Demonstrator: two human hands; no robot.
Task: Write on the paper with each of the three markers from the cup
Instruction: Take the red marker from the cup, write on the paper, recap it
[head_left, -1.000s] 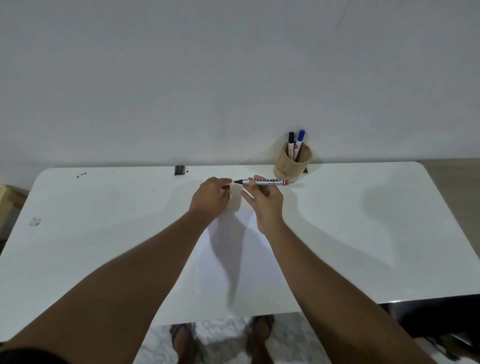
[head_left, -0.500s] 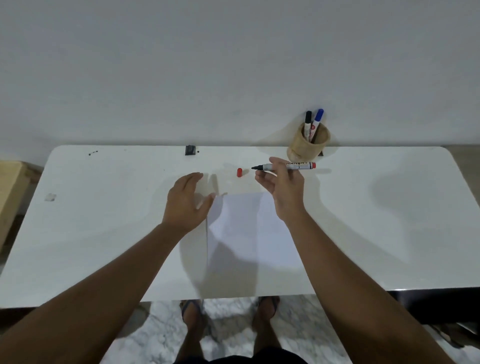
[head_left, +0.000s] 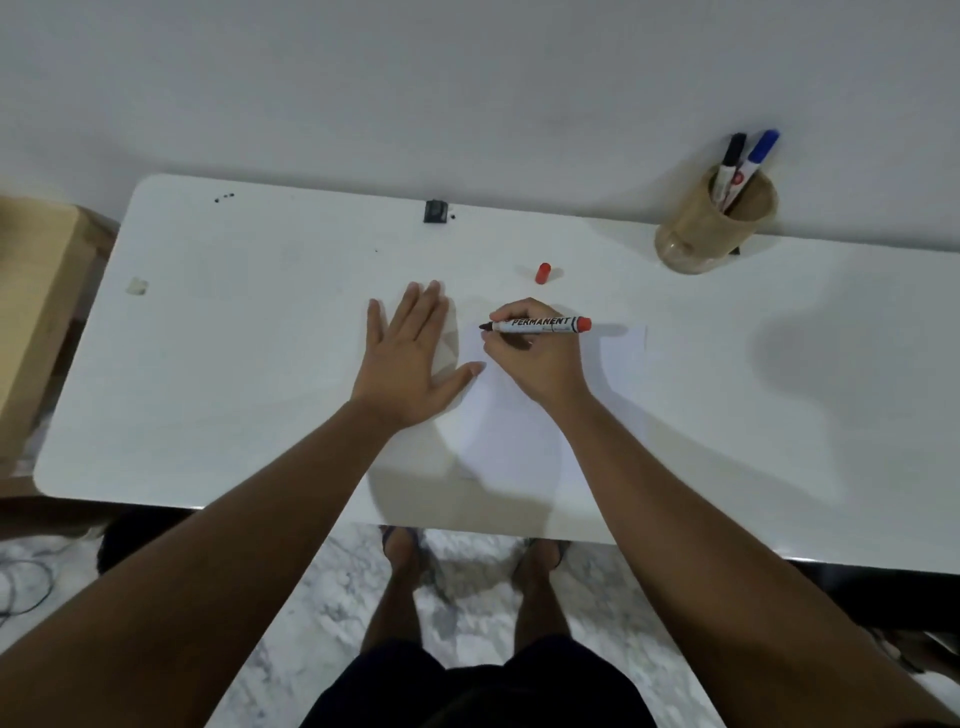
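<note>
Head cam: 2 capped markers (head_left: 740, 166) in round wooden cup (head_left: 714, 228), 1 loose red cap (head_left: 543, 273), right hand (head_left: 535, 358) pinching uncapped red-ended marker (head_left: 540, 325) over white paper sheet (head_left: 519, 426), left hand (head_left: 410, 358) flat, fingers spread.

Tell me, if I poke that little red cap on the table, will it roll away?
Probably. The red cap looks small, round and smooth, and seems to lie on its side on the bare white table, so a nudge would likely send it rolling. It also looks light, so it may skid. Nothing beside it would stop it.
</note>
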